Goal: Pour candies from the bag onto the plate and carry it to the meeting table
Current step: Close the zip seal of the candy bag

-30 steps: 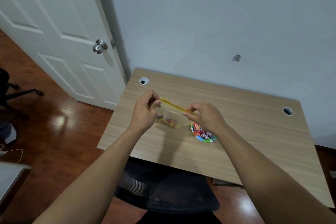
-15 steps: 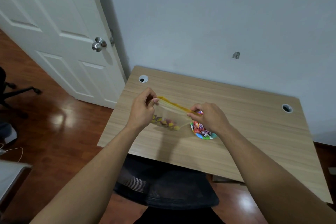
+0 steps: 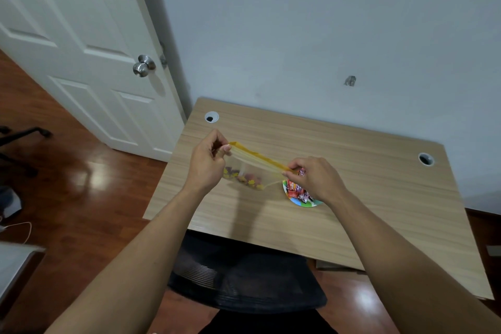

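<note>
A clear zip bag (image 3: pixel 253 171) with a yellow strip along its top hangs above the wooden desk (image 3: pixel 352 198), several candies lying in its bottom. My left hand (image 3: pixel 207 164) pinches the left end of the strip. My right hand (image 3: pixel 315 180) pinches the right end, so the strip is stretched between them. A small colourful plate (image 3: pixel 296 199) with several red wrapped candies on it rests on the desk just under my right hand, which hides part of it.
A black office chair (image 3: pixel 244 279) stands between me and the desk's front edge. A white door (image 3: pixel 81 49) with a metal knob is at the left. The desk has cable holes at its two back corners. The floor is wood.
Both hands have kept hold of the bag's strip. They and the bag have risen a little over the desk; the plate has not moved.
</note>
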